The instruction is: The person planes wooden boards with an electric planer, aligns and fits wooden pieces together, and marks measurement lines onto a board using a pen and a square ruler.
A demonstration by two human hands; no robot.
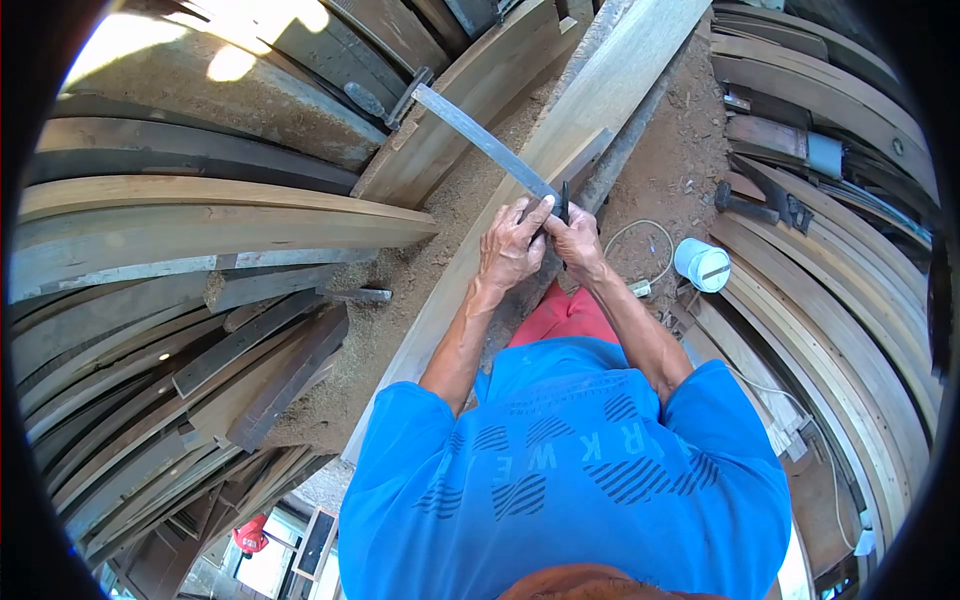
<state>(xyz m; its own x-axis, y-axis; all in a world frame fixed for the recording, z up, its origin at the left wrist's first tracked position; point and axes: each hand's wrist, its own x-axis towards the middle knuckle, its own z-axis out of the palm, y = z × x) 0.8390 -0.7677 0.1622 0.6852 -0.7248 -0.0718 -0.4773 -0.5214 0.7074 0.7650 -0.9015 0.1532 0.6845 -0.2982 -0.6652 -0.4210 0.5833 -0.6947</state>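
Observation:
A long, flat grey metal bar [485,143] slants up and to the left from my hands, above a pale plank [618,85]. At its near end is a dark piece [565,200], partly covered by my fingers; the tool's exact kind cannot be made out. My left hand [512,248] is closed around this near end, thumb on top. Close against it, my right hand [578,243] grips the dark piece from the other side. A metal clamp-like fitting with a rounded handle [366,98] sits by the bar's far end; whether they join is unclear.
Stacked boards [220,230] crowd the left, with more long boards [830,310] along the right. A white bucket [690,262] and a pale cord [655,225] lie right of my hands. A hammer-like tool [745,205] rests on the right stack. Sawdust [400,290] covers the ground.

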